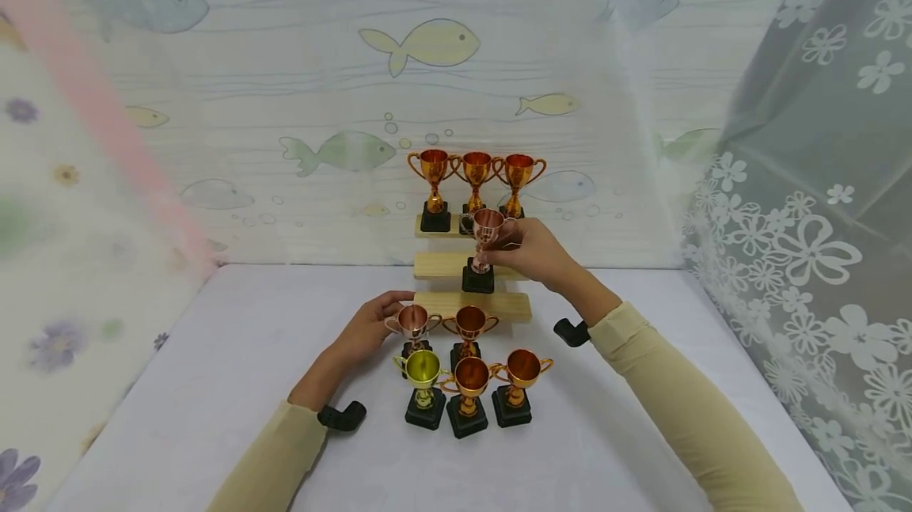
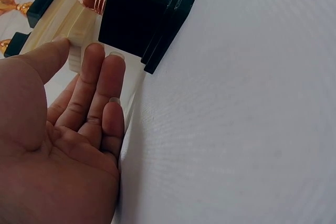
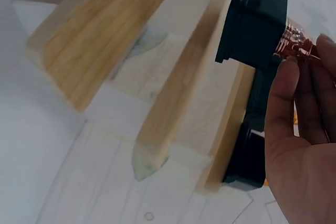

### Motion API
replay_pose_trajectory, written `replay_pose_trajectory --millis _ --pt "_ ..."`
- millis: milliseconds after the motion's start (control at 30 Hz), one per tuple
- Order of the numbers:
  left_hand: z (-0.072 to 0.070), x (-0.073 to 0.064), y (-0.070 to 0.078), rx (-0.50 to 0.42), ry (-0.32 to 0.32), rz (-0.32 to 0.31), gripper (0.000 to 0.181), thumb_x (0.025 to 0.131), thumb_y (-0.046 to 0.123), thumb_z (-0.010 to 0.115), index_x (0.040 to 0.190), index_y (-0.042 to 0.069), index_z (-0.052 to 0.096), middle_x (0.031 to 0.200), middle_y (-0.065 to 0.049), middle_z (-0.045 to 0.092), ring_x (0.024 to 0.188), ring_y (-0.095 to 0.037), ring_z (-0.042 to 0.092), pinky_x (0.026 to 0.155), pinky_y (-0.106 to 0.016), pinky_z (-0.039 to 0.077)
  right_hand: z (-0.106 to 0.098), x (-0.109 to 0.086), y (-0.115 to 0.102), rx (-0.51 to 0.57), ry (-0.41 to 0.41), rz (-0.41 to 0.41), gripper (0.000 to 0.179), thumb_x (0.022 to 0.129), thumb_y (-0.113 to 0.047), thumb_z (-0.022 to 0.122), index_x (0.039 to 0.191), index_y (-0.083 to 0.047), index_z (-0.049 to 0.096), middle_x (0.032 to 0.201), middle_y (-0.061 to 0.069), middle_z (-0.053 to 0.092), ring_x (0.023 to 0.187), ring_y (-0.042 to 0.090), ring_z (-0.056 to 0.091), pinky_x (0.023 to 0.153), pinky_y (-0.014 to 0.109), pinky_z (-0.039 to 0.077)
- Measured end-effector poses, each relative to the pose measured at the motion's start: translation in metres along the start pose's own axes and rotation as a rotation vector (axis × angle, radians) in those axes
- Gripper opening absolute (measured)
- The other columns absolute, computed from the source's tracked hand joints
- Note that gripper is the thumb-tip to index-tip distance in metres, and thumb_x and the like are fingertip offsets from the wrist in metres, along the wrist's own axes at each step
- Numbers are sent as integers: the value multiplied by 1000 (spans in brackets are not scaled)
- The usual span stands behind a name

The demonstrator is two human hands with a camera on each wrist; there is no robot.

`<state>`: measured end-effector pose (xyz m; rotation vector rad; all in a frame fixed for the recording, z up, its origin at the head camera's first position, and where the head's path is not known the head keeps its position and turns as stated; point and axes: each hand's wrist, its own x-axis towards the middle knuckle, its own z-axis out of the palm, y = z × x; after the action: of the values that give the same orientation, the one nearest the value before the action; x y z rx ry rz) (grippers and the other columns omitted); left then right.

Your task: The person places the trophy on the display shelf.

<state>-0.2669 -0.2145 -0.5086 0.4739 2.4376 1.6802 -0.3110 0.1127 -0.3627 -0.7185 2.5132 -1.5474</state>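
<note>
My right hand (image 1: 530, 251) pinches the stem of a small rose-gold trophy cup (image 1: 488, 225). The cup is upright, its black base (image 3: 257, 24) over the middle step of a wooden stepped stand (image 1: 436, 265). At the left end of the lowest step (image 1: 499, 306) is my left hand (image 1: 366, 328). In the left wrist view its thumb is at the wood and the other fingers extend loosely. Close beside that hand stands another rose-gold trophy (image 1: 413, 320), with a darker copper one (image 1: 470, 324) to its right.
Three orange-gold trophies (image 1: 435, 168) stand in a row on the top step. In front, a yellow-gold trophy (image 1: 423, 369) and two orange ones (image 1: 523, 369) stand on the white table (image 1: 613, 449). A fish-patterned curtain (image 1: 299, 85) hangs behind the stand.
</note>
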Motion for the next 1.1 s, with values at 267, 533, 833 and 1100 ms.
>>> replay_pose_trajectory --millis 267,533,833,1100 --pt "0 0 2 -8 -7 -4 56 98 -2 58 153 7 53 110 -10 75 100 -20 63 90 -35 43 15 19 -10 -22 -1 -17 18 92 -17 84 106 -7 80 105 7 80 102 23 74 94 44 58" --pt "0 0 4 4 -5 4 51 101 3 59 152 6 54 112 -9 76 103 -18 65 93 -33 44 28 33 -16 -90 -10 -8 17 93 -20 84 105 -9 80 102 6 80 98 21 74 89 41 58" --pt "1 -3 7 -2 -9 19 55 96 -4 56 150 5 55 106 -9 73 91 -18 61 83 -29 42 37 39 -24 -171 13 -4 18 92 -22 84 104 -10 80 100 6 80 94 21 74 85 40 58" --pt "1 -3 7 -12 -11 7 58 94 -6 56 150 6 55 106 -9 73 95 -17 64 90 -32 42 48 43 -28 -221 44 4 18 93 -23 83 106 -9 83 102 6 81 97 21 75 86 39 58"
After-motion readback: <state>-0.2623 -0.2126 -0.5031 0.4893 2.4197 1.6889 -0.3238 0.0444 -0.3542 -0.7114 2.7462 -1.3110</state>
